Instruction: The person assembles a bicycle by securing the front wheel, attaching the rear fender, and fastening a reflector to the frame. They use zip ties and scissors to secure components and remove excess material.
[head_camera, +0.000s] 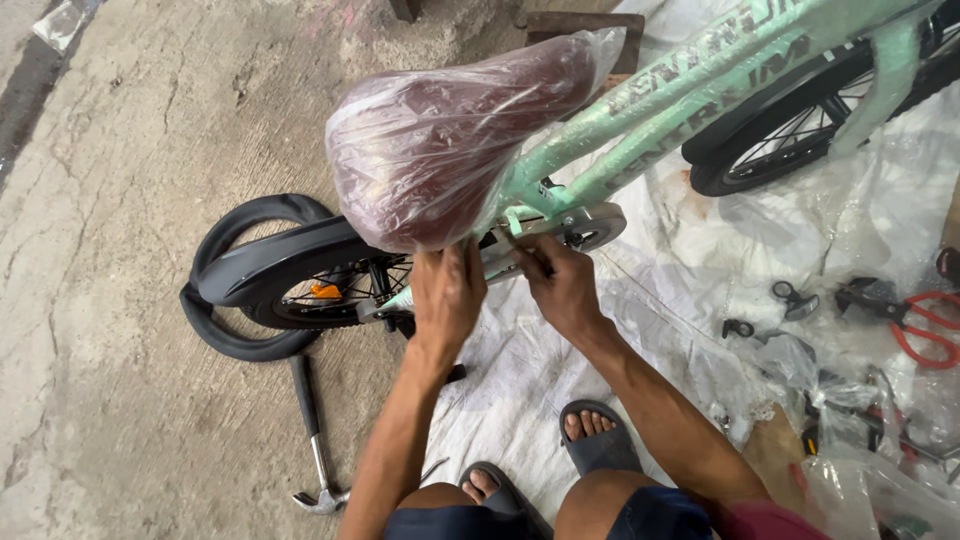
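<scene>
- Our left hand (447, 290) presses curled fingers under the plastic-wrapped saddle (450, 140).
- Our right hand (560, 285) pinches a thin tool (520, 247) at the chain guard (575, 225).
- The green bike frame (690, 90) stands over the floor.
- A hammer (312, 440) lies beside the rear tyre (250, 275).

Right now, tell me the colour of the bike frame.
The bike frame is mint green with dark lettering, seen in the head view.

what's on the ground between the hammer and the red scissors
In the head view, the person's sandalled feet on white plastic sheeting lie between the hammer and the red scissors.
</scene>
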